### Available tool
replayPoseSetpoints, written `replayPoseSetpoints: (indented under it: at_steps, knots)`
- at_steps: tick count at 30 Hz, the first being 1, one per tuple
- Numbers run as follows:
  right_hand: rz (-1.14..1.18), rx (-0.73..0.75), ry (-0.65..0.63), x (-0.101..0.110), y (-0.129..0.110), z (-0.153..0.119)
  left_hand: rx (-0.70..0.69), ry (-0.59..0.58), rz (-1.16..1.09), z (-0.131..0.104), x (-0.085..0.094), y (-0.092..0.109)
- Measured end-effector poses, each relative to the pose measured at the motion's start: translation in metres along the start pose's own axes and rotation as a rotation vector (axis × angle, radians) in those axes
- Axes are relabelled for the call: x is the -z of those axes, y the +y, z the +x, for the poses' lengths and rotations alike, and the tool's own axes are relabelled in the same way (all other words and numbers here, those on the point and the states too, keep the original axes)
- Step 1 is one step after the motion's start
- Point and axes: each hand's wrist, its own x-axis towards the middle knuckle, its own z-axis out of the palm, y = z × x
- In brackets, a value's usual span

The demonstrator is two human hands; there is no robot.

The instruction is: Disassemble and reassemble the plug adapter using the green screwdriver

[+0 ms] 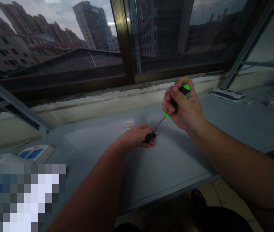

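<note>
My right hand is closed around the black and bright-green handle of a screwdriver. The thin shaft slants down and left, its tip at a small dark object. My left hand is closed on that glossy black object and steadies it low over the grey table. Fingers cover much of the object, so its kind cannot be made out. Thin prongs or wires seem to stick out on its right side. Whether the tip sits in a screw is too small to tell.
A white round ring-shaped piece lies just beyond my left hand. At the left stands a white power strip with blue sockets; another power strip rests at the back right. A window and low wall bound the far edge.
</note>
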Motion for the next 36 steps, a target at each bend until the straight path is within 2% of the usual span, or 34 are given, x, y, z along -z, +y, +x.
replayPoseSetpoints:
  at_steps: [6, 13, 20, 23, 29, 36]
  knots:
    - [0.067, -0.095, -0.058, 0.001, -0.009, 0.003, 0.016, -0.002, 0.002, -0.001, -0.001, 0.003]
    - [-0.029, -0.036, -0.081, 0.009, -0.001, 0.005, 0.021, 0.011, 0.003, 0.002, -0.001, 0.0]
    - [-0.058, 0.057, -0.011, 0.011, 0.009, 0.004, 0.018, 0.002, 0.017, 0.001, -0.001, 0.001]
    - [-0.014, 0.029, 0.007, 0.008, 0.004, 0.003, 0.026, 0.007, 0.011, 0.001, -0.001, 0.001]
    - [0.005, -0.023, -0.064, 0.011, -0.006, 0.004, 0.026, 0.01, 0.005, 0.001, -0.001, 0.001]
    - [-0.131, 0.035, -0.047, 0.019, 0.005, 0.008, 0.031, 0.008, -0.015, 0.001, -0.001, 0.001]
